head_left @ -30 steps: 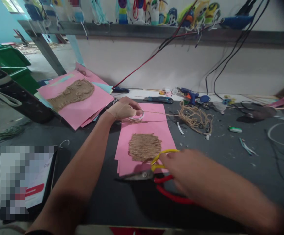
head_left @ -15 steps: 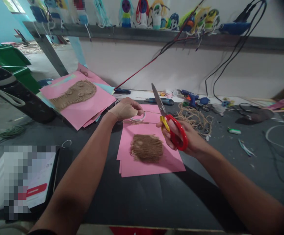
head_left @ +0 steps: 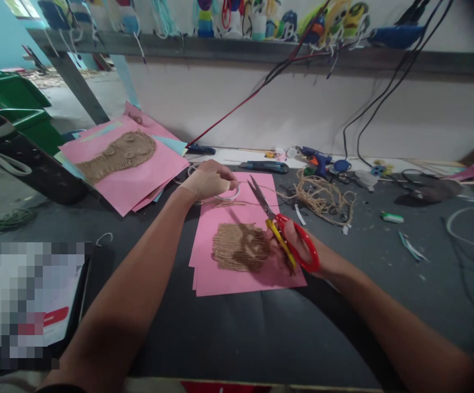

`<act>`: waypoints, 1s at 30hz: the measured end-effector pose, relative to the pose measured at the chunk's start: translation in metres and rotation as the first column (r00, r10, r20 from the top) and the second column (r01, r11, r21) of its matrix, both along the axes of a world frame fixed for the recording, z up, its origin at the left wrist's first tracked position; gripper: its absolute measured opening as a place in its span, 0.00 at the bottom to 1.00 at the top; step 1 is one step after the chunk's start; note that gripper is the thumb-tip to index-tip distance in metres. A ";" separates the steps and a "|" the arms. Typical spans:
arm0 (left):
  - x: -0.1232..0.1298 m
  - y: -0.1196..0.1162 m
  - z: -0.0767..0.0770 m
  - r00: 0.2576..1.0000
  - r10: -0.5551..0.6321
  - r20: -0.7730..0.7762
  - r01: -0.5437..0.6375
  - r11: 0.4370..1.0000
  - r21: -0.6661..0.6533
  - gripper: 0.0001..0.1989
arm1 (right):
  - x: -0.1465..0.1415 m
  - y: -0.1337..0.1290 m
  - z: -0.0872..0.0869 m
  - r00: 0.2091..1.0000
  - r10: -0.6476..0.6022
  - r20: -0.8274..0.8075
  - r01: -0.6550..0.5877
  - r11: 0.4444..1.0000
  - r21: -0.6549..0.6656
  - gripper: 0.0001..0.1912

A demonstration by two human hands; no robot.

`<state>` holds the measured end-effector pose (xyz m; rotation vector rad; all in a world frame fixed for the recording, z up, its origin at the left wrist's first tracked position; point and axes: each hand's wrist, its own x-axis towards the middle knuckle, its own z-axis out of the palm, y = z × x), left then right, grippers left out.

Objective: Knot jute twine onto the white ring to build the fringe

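Note:
My left hand (head_left: pixel 212 180) is closed in a pinch over the top of the pink paper (head_left: pixel 206 273), holding a strand of brown twine (head_left: pixel 275 192) that runs rightward to a loose twine heap (head_left: pixel 322 199). In my right hand (head_left: pixel 280 254) are red and yellow scissors (head_left: pixel 270 214), their blades slightly apart and pointing up and left near the strand. A rectangular patch of twine pieces (head_left: pixel 232 248) lies side by side on the paper, partly in shadow. Below my left hand sit a white ring (head_left: pixel 235 193) and a few cut twine lengths (head_left: pixel 224 203).
Pink sheets with a twine shape (head_left: pixel 132 150) lie at left beside a black bottle (head_left: pixel 28 164). A tablet-like screen (head_left: pixel 63 305) is at front left. Behind are a utility knife (head_left: pixel 265 166) and a glue gun (head_left: pixel 317 159). Small dolls line the shelf (head_left: pixel 220 48).
The scissors have dropped lower, tilted further left, and their blades have parted. My left hand stays nearly in place with the twine. The view has shifted slightly.

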<state>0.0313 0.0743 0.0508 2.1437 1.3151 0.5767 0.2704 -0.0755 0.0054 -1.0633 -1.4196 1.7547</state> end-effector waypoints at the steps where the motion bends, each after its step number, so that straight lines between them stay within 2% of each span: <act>1: 0.000 0.000 0.000 1.000 0.004 0.007 -0.004 1.000 -0.003 0.14 | -0.001 0.001 -0.003 0.999 -0.036 -0.017 0.036 0.999 0.008 0.29; 5: 0.001 -0.001 0.000 1.000 0.015 0.010 -0.015 1.000 -0.001 0.14 | 0.001 0.004 -0.011 0.996 -0.076 -0.037 0.076 0.997 -0.007 0.31; 14: 0.001 -0.003 0.002 0.998 -0.040 0.038 0.040 0.999 0.013 0.15 | 0.007 0.000 0.002 0.993 0.077 0.083 -0.072 0.995 -0.062 0.35; 22: 0.001 -0.003 0.002 0.999 -0.047 0.007 0.047 0.999 0.024 0.15 | 0.007 -0.001 -0.005 0.998 0.000 0.059 0.005 0.995 -0.096 0.33; 30: 0.005 -0.005 0.003 0.998 -0.063 -0.005 0.063 0.997 0.037 0.15 | 0.002 -0.003 0.001 0.997 -0.022 0.068 0.029 0.995 -0.096 0.33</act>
